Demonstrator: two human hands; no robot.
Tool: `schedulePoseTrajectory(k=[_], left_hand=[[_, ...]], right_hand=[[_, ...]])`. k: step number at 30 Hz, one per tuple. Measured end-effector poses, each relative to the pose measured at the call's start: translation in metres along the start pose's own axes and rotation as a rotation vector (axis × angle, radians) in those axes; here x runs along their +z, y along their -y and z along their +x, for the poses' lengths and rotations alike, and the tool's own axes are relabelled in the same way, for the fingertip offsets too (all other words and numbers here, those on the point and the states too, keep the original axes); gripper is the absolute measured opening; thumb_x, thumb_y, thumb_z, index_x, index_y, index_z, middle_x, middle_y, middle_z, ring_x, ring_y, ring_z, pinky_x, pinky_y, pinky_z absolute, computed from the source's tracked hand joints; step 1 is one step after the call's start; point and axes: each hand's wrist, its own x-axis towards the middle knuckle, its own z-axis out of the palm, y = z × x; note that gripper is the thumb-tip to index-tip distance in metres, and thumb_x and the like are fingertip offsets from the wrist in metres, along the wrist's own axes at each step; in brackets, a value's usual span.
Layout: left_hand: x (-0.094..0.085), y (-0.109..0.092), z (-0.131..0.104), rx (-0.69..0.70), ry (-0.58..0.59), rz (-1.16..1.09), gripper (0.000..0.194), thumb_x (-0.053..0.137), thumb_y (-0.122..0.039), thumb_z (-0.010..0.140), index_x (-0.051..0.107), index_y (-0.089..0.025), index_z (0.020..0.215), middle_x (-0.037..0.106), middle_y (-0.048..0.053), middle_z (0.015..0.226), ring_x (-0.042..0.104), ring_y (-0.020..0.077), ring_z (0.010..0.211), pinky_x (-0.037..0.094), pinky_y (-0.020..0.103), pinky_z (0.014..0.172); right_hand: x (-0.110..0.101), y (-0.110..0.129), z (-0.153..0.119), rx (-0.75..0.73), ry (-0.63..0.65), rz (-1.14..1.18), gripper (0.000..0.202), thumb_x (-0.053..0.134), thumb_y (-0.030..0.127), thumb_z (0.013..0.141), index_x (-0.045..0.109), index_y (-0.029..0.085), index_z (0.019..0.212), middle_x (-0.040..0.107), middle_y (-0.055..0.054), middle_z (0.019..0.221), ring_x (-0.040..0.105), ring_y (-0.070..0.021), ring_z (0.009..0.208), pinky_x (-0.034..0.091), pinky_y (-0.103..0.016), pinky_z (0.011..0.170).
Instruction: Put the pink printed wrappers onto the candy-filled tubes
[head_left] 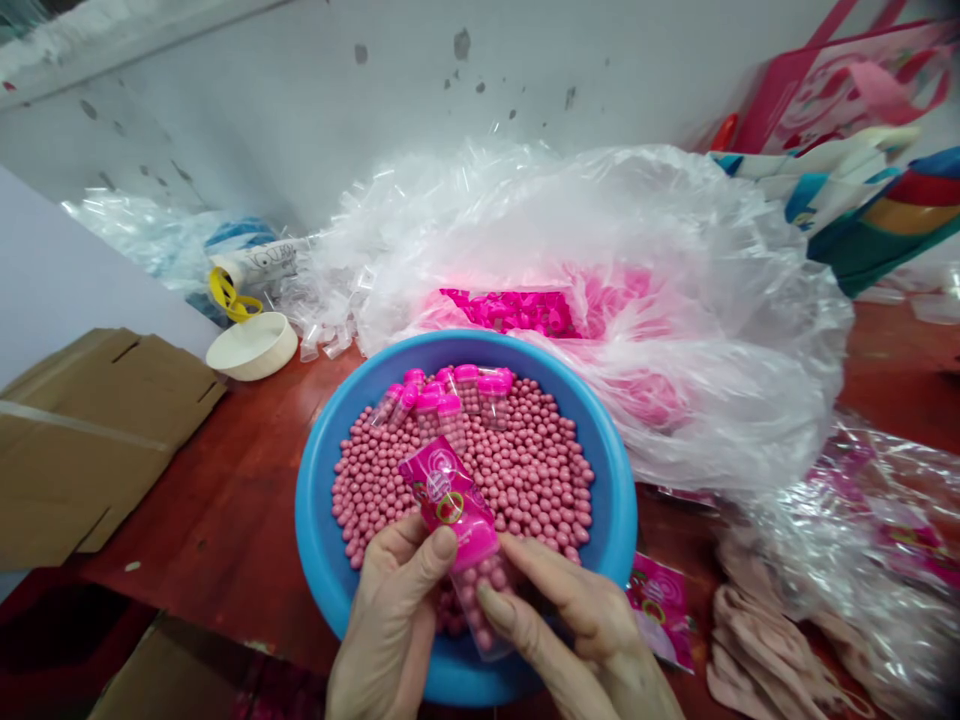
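Over the blue basin [616,500], my left hand [394,615] pinches a shiny pink printed wrapper [450,500] between thumb and fingers. My right hand [589,635] grips a small clear plastic bottle [480,612] filled with pink balls, thumb in front of it. The bottle's upper end meets the wrapper's lower edge; how far it sits inside, I cannot tell. Loose pink balls [525,470] fill the basin. Several filled bottles with bright pink caps [466,373] lie on the balls near the far side.
Behind the basin, a large clear plastic bag [720,260] holds bright pink caps [517,312]. A white round lid [253,346] and cardboard [97,430] are left. Another printed wrapper [661,610], a beige cloth [765,640] and plastic packaging [885,540] lie right on the red table [225,500].
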Motion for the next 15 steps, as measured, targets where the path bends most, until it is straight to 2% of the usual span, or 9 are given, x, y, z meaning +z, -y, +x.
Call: schedulePoseTrajectory(k=[2, 4, 7, 9, 12, 15], left_hand=[[0.002, -0.001, -0.002, 0.008, 0.001, -0.004, 0.020, 0.085, -0.026, 0.057, 0.075, -0.013, 0.070, 0.066, 0.001, 0.049, 0.054, 0.0080, 0.038, 0.043, 0.016, 0.040], [0.006, -0.002, -0.004, 0.016, -0.004, -0.006, 0.017, 0.085, -0.025, 0.057, 0.075, -0.014, 0.067, 0.065, -0.001, 0.048, 0.054, 0.0074, 0.038, 0.043, 0.015, 0.039], [0.009, -0.003, -0.006, 0.049, -0.052, -0.003, 0.015, 0.085, -0.024, 0.056, 0.074, -0.016, 0.062, 0.068, -0.002, 0.051, 0.056, 0.0069, 0.041, 0.044, 0.013, 0.040], [0.010, -0.003, -0.007, 0.065, -0.081, 0.007, 0.015, 0.086, -0.024, 0.055, 0.075, -0.017, 0.063, 0.070, -0.001, 0.055, 0.060, 0.0075, 0.047, 0.047, 0.013, 0.046], [0.007, 0.001, -0.006, 0.068, -0.083, 0.017, 0.013, 0.085, -0.021, 0.056, 0.076, -0.019, 0.065, 0.071, -0.002, 0.058, 0.062, 0.0075, 0.052, 0.050, 0.012, 0.052], [0.002, 0.007, -0.005, 0.134, -0.072, 0.000, 0.010, 0.083, -0.024, 0.062, 0.076, -0.020, 0.068, 0.072, -0.001, 0.059, 0.062, 0.0081, 0.052, 0.050, 0.014, 0.053]], right_hand=[[-0.003, 0.004, 0.002, 0.067, 0.080, 0.063, 0.017, 0.056, 0.032, 0.088, 0.068, 0.020, 0.091, 0.066, 0.000, 0.074, 0.063, -0.0149, 0.067, 0.052, -0.023, 0.061], [-0.005, 0.006, 0.003, 0.099, 0.108, 0.070, 0.018, 0.055, 0.032, 0.088, 0.068, 0.020, 0.088, 0.065, 0.000, 0.073, 0.062, -0.0145, 0.066, 0.052, -0.022, 0.059], [-0.003, 0.003, 0.002, -0.001, 0.000, -0.017, 0.015, 0.057, 0.025, 0.087, 0.068, 0.021, 0.097, 0.067, 0.000, 0.079, 0.064, -0.0151, 0.072, 0.052, -0.023, 0.067], [0.002, -0.003, -0.001, -0.105, -0.071, -0.048, 0.019, 0.058, 0.019, 0.086, 0.067, 0.021, 0.103, 0.069, 0.000, 0.081, 0.066, -0.0143, 0.073, 0.052, -0.021, 0.069], [0.014, -0.018, -0.008, -0.260, -0.183, -0.161, 0.035, 0.060, 0.012, 0.085, 0.061, 0.021, 0.118, 0.071, -0.003, 0.098, 0.068, -0.0153, 0.087, 0.054, -0.020, 0.078], [0.027, -0.029, -0.012, -0.405, -0.354, -0.312, 0.052, 0.056, 0.007, 0.086, 0.047, 0.019, 0.136, 0.066, -0.009, 0.115, 0.063, -0.0175, 0.105, 0.049, -0.023, 0.093]])
